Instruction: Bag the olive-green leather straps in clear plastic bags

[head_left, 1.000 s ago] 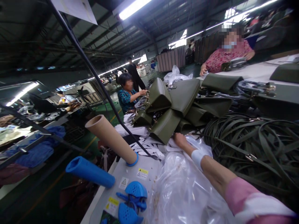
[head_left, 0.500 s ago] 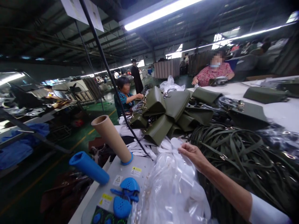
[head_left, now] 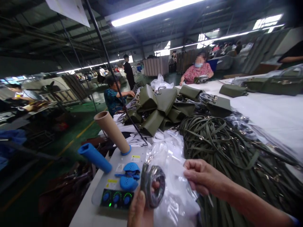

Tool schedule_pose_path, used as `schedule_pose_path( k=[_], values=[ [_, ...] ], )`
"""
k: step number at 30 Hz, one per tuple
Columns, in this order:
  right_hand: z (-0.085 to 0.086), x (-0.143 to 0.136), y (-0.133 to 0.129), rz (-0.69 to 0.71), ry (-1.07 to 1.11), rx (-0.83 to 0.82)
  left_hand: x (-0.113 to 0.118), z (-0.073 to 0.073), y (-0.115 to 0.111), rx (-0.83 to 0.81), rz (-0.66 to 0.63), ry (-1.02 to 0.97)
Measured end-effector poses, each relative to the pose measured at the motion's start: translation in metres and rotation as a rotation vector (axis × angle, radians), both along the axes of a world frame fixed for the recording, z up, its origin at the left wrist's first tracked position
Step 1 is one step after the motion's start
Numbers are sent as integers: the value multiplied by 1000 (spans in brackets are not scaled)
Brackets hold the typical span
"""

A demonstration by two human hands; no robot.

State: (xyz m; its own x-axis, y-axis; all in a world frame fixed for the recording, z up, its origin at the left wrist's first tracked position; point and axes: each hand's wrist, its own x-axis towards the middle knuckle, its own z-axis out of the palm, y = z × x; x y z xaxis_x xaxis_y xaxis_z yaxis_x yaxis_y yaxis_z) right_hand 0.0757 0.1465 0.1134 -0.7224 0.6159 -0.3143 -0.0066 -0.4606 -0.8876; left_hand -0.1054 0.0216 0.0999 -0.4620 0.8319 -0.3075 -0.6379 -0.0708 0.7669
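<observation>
My left hand [head_left: 139,208] is closed on a coiled strap in clear plastic wrap [head_left: 153,186], held upright at the lower middle. To its right, my right hand [head_left: 201,176] has its fingers pinched together over a clear plastic bag [head_left: 175,157]. A thin white piece shows below those fingers; whatever sits between the fingertips is too small to make out. Beyond both hands lie white strips [head_left: 136,138]. A large heap of dark green straps [head_left: 213,135] spreads to the right of the bag.
At left stands a grey machine [head_left: 97,192] with blue knobs, a cardboard tube [head_left: 113,132] and a blue tube [head_left: 94,157]. Dark green bags [head_left: 165,101] are piled behind. A black cable [head_left: 111,69] hangs across. Two people [head_left: 197,69] work at the table's far side.
My left hand has come into view with the wrapped coil. My right hand has drawn back toward me from the white pieces. The view has swung to the right.
</observation>
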Motion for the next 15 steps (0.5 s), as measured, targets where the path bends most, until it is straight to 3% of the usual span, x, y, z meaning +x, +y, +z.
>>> schedule_pose_path(
  k=[2,5,11,15],
  values=[
    [2,0,-19,75,-56,-43,-1,1,-1,24,-55,-60],
    [3,-6,-37,62,-140,-75,-2,-2,-4,12,-149,-72],
    [5,-26,-47,-10,-92,-81,-5,-21,-15,-104,-237,51],
    [7,-29,-55,-29,-21,-70,2,-21,-20,-84,-299,123]
  ],
)
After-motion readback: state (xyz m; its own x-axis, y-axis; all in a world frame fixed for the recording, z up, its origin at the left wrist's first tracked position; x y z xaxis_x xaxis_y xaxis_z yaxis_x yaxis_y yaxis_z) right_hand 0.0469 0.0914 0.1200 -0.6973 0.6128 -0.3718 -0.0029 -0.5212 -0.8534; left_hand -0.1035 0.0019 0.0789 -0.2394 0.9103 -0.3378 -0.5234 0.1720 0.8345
